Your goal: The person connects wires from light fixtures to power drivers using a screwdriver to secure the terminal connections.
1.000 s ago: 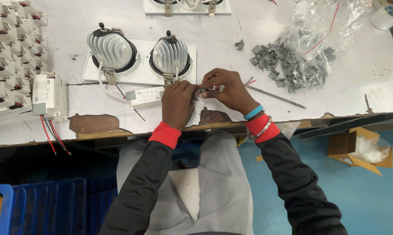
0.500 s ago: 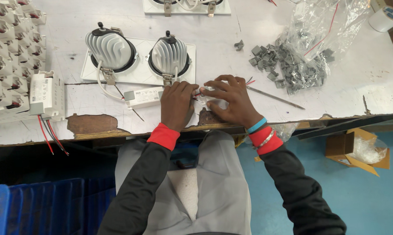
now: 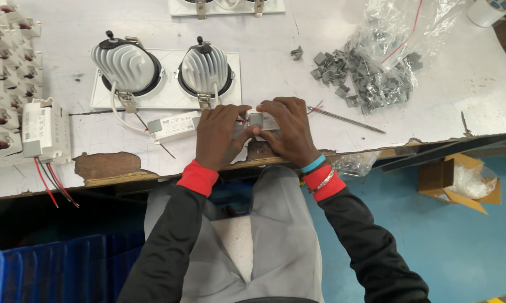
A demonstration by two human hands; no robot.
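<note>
My left hand (image 3: 219,134) and my right hand (image 3: 286,132) meet at the near edge of the white worktable (image 3: 432,106). Between their fingertips is a small grey clip (image 3: 256,119) pressed against a white driver box (image 3: 174,125) with thin red wires at its end. The left hand lies over the box's right end, and the right hand pinches the clip from the right. A white cable runs from the box up to a twin downlight fitting (image 3: 163,70) with two ribbed grey heat sinks, just beyond my hands.
A heap of grey clips (image 3: 365,84) spills from a clear plastic bag at the right. A thin metal rod (image 3: 348,119) lies beside my right hand. Another white driver (image 3: 45,129) with red and black wires sits left, next to stacked white parts (image 3: 6,73). An open carton (image 3: 458,182) is on the blue floor.
My right hand has moved slightly left and down, closing onto the clip against the driver box. The left hand has stayed on the box.
</note>
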